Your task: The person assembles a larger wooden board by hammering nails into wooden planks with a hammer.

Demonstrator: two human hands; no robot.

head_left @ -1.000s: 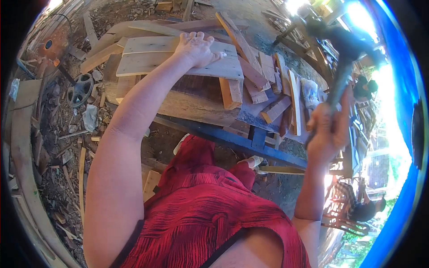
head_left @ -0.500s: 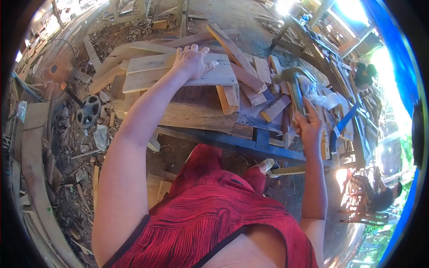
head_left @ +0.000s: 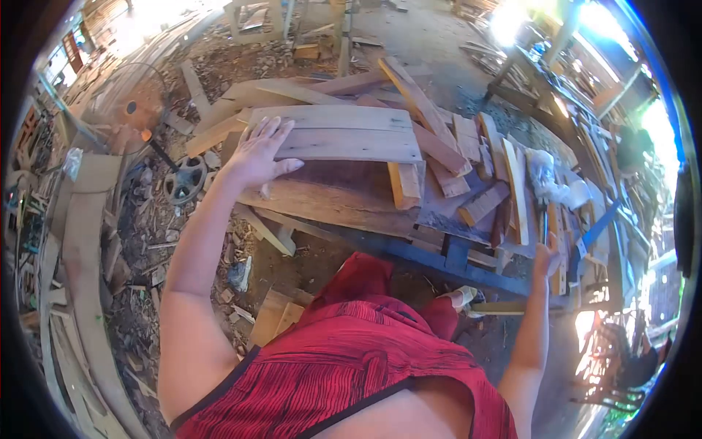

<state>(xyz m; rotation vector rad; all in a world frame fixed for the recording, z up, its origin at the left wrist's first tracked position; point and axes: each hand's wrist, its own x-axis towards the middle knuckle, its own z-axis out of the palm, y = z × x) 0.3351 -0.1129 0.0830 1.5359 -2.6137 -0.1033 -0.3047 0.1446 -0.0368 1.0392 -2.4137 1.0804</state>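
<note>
A panel of pale boards (head_left: 344, 135) lies across the workbench, with nail marks near its right end. My left hand (head_left: 259, 155) is at the panel's left end, fingers spread and thumb stretched out. A short wood block (head_left: 404, 184) shows under the panel's right end. To the right, my right hand (head_left: 545, 260) is closed round the handle of a hammer (head_left: 543, 223), low beside the wood pieces. The hammer's head is hard to make out near a clear plastic bag (head_left: 545, 175).
Loose wood offcuts (head_left: 482, 203) are piled on the bench's right side. A blue metal bar (head_left: 457, 256) runs along its front edge. At the left stand a fan (head_left: 131, 107) with a round base (head_left: 185, 181) and a long plank (head_left: 84, 241). Scraps litter the floor.
My left hand has slid from the panel's middle to its left end. My right hand has lowered and moved right with the hammer. The view has shifted a little left.
</note>
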